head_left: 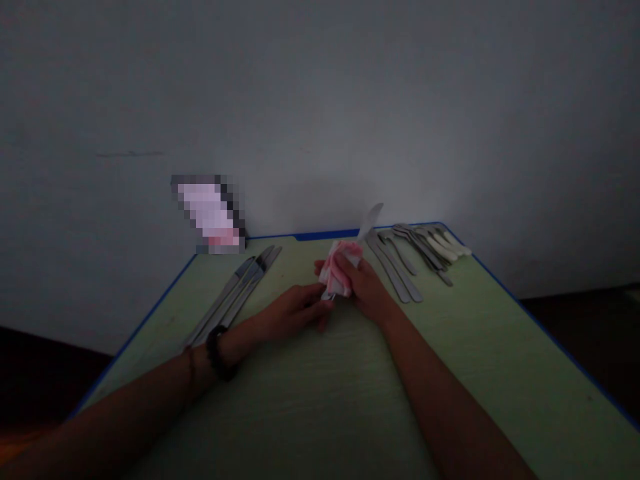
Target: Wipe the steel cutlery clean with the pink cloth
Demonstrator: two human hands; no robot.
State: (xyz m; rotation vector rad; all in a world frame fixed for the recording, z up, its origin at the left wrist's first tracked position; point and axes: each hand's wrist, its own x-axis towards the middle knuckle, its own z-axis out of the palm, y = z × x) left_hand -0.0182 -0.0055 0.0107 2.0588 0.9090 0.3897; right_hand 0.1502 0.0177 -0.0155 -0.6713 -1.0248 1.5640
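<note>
My right hand is closed around a pink and white cloth, which wraps the middle of a table knife. The blade sticks up out of the cloth towards the wall. Lower down, my left hand pinches the handle end of the same knife just below the cloth. Most of the handle is hidden by the cloth and fingers. Left of my hands, several table knives lie side by side on the green table, partly behind my left wrist.
Right of my hands lie several pieces of metal cutlery, then a bunch of spoons or forks, some with white handles. A blurred-out phone-like screen leans at the back left. A grey wall borders the table's far edge.
</note>
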